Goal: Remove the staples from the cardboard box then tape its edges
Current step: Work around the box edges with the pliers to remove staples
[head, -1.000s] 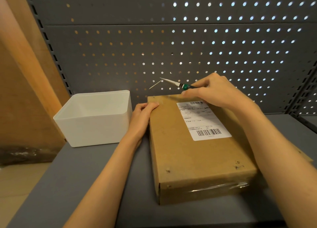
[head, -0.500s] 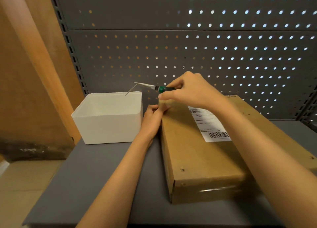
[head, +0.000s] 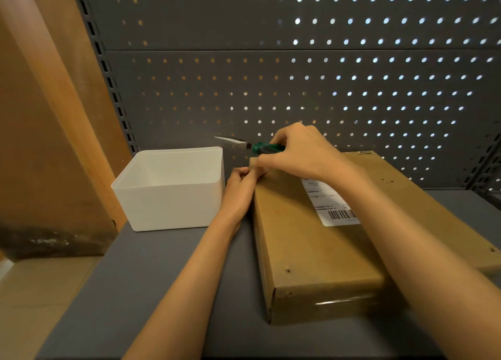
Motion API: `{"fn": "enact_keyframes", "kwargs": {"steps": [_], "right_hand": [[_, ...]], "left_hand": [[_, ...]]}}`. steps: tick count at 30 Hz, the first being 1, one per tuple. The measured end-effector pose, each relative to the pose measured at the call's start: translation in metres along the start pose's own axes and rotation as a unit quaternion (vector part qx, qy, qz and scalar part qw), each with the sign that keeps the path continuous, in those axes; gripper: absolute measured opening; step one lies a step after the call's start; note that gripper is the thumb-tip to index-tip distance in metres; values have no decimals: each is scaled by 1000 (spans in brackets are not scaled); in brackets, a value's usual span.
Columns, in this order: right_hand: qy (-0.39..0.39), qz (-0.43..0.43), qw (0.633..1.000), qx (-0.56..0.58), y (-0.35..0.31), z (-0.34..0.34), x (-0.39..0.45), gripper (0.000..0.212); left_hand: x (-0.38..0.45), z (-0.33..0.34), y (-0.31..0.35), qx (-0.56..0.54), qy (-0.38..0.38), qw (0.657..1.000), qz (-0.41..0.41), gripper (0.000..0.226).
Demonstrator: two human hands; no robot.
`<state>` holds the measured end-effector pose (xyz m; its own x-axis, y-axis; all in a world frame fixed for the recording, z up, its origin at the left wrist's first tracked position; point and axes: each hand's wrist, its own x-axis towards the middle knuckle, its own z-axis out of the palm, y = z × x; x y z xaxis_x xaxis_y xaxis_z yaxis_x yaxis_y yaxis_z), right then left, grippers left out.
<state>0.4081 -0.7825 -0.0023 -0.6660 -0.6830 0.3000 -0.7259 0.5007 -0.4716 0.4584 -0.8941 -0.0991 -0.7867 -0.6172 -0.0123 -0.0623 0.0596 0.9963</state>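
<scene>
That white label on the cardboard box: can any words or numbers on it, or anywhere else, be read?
Shipping label on the cardboard box: several printed lines and a barcode, all too small and blurred to read.
Pliers, white bin: no text visible.

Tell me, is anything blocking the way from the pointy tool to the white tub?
Nothing visible does. The right hand holds the green-handled tool with its tip near the white tub's back right corner; only open air lies between.
</scene>
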Motion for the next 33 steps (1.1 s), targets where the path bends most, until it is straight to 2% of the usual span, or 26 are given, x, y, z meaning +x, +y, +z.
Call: {"fn": "enact_keyframes", "kwargs": {"steps": [4,7,10,14,18,21,24,29,33], "right_hand": [[0,59,995,86,10,-23,-8,32],[13,92,992,86,28,-42,-19,26],[48,106,992,46,53,-57,-31,23],[78,131,988,-33,86,-74,-45,33],[114,156,969,-156,116,-86,-54,43],[107,162,959,-207,130,-89,-58,45],[97,172,950,-242,140,-92,-61,49],[86,160,943,-277,154,-97,-67,52],[81,131,941,-301,161,-99,-70,52]], "left_hand": [[1,-1,1,-2,4,1000,1,43],[1,-1,1,-2,8,1000,-3,41],[2,-2,1,-11,2,1000,-13,43],[0,-1,7,-22,-14,999,-20,45],[-2,0,21,102,50,991,76,62],[-3,1,46,266,13,949,171,61],[-2,18,72,403,-67,891,199,60],[1,64,95,510,-160,817,215,65],[12,91,101,570,-170,779,201,66]]}}
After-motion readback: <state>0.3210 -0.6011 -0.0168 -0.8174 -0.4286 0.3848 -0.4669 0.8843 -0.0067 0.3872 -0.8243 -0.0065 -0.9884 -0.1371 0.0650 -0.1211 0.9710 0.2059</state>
